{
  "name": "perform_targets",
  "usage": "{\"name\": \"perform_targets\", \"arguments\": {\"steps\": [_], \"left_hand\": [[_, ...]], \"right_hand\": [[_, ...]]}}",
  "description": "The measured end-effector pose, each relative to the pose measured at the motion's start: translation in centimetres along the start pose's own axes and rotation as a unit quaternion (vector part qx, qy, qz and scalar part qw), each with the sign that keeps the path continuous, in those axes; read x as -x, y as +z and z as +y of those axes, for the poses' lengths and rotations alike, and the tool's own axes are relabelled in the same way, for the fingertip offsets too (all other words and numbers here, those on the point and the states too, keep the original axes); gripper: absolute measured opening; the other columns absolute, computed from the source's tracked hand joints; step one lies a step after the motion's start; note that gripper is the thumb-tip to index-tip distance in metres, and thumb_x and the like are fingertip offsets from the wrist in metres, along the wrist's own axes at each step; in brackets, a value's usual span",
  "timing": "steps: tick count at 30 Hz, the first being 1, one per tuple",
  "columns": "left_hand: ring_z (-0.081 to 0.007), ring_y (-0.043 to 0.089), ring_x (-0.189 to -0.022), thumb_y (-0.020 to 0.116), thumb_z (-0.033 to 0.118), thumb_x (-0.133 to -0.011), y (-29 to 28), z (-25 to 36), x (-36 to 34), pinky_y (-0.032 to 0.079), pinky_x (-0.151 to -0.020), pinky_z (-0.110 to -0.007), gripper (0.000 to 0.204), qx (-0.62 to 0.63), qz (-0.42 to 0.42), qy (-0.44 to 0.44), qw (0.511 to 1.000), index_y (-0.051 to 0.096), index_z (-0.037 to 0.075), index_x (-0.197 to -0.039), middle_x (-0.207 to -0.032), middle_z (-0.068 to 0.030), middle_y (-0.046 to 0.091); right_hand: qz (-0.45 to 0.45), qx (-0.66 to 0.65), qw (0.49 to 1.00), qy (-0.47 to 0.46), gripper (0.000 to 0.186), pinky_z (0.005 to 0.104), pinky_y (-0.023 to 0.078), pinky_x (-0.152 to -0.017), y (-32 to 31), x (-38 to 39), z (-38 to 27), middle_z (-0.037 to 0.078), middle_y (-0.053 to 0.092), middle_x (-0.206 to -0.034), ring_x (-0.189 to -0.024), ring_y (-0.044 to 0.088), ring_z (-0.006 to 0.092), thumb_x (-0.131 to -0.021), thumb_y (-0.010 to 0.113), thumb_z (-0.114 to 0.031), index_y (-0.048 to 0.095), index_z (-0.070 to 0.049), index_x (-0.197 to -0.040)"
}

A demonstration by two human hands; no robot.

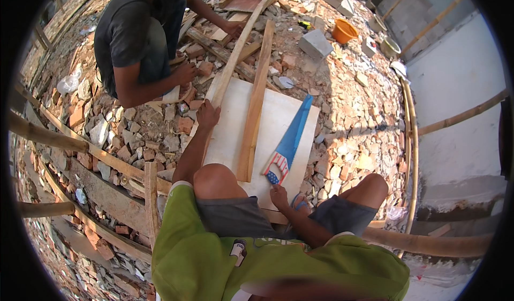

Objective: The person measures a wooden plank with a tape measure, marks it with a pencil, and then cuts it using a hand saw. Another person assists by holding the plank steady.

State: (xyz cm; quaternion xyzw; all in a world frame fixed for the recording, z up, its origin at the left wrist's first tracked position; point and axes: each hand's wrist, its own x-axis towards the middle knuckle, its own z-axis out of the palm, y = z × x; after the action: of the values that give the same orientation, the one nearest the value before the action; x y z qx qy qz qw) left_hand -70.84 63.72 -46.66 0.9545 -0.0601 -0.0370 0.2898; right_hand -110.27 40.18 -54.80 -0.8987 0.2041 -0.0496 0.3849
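A long, pale wooden strip (235,55) runs away from me, and my left hand (208,115) is closed around its near end at the left edge of a white board (225,140). A shorter wooden batten (256,108) lies along the board beside it. To the right rests a handsaw (295,130) with a blue blade and a red, white and blue handle. My right hand (279,197) has its fingers curled at the near end of that handle; part of the grip is hidden.
Another person (139,39) squats at the far left, with a hand near the strip. Broken bricks (342,156) cover the ground. A grey block (316,44) and an orange bucket (344,31) stand beyond the board. Bamboo poles (412,156) line the right wall.
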Motion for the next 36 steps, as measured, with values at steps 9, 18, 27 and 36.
{"name": "perform_targets", "arguments": {"steps": [9,18,27,36], "left_hand": [[-0.0432,0.034,-0.140,0.057,0.023,-0.095,-0.2,1.2,24.7,0.030,-0.114,-0.051,0.067,0.208,0.018,-0.039,0.977,0.027,-0.001,-0.150,-0.151,-0.0285,0.033],[-0.0383,0.035,-0.141,0.052,0.039,-0.097,-3.0,0.7,47.7,0.029,-0.113,-0.052,0.070,0.300,-0.029,-0.170,0.938,0.027,0.005,-0.152,-0.153,-0.0223,0.034],[-0.0426,0.026,-0.144,0.053,0.052,-0.094,-10.3,-12.6,45.7,0.022,-0.115,-0.056,0.079,-0.011,0.300,-0.134,0.944,0.030,0.004,-0.153,-0.157,-0.0224,0.030],[-0.0459,0.056,-0.118,0.062,0.043,-0.088,-14.4,-24.9,50.6,0.046,-0.094,-0.053,0.062,-0.111,-0.026,-0.297,0.948,0.048,-0.002,-0.129,-0.127,-0.0294,0.058]], "right_hand": [[-0.052,0.002,0.999,0.008,0.086,0.0517,0.044,-0.101,3.3,-8.3,-10.0,0.038,0.044,-0.129,-0.120,0.048,0.0518,-0.086,0.066,-0.036,0.026,0.011,-0.145],[-0.129,-0.110,0.981,0.095,0.096,0.0480,0.048,-0.095,7.9,-8.3,-10.7,0.035,0.051,-0.125,-0.110,0.058,0.0448,-0.079,0.073,-0.043,0.029,0.015,-0.142],[-0.029,-0.207,0.973,0.103,0.072,0.0356,0.052,-0.085,6.8,-4.4,-8.1,0.025,0.062,-0.116,-0.098,0.066,0.0278,-0.095,0.063,-0.040,0.041,0.013,-0.140],[-0.040,-0.245,0.962,0.112,0.069,0.0372,0.051,-0.089,6.3,-3.7,-9.5,0.026,0.062,-0.117,-0.104,0.064,0.0299,-0.098,0.056,-0.040,0.041,0.012,-0.140]]}}
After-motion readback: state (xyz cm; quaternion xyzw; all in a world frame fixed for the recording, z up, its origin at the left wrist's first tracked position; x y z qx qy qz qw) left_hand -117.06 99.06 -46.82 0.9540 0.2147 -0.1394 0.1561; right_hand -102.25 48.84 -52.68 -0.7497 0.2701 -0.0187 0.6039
